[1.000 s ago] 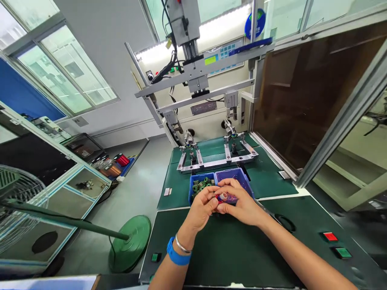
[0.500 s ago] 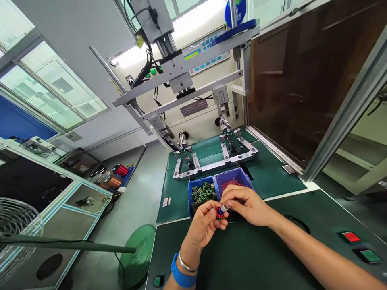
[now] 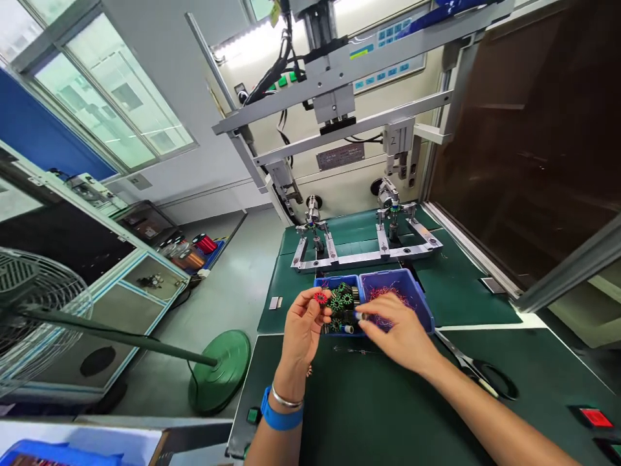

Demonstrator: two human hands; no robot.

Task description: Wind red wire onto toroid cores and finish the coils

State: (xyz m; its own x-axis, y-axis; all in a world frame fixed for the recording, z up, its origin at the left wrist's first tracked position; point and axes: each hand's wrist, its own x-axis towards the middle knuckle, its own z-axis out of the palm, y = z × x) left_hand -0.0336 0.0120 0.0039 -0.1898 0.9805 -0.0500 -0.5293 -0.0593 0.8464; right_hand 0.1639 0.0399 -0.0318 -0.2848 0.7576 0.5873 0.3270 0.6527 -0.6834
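The green bench is being viewed by 1 head-worn camera from close above its near side. The view is being aimed forward and down across the bench, the floor to its left being included.

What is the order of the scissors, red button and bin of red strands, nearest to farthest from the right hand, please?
1. Bin of red strands, just beyond the right hand.
2. Scissors, to the hand's right.
3. Red button, farther out on the same side.

window: bright | wall: pale grey | floor: grey (slightly shiny) | strip light: lit
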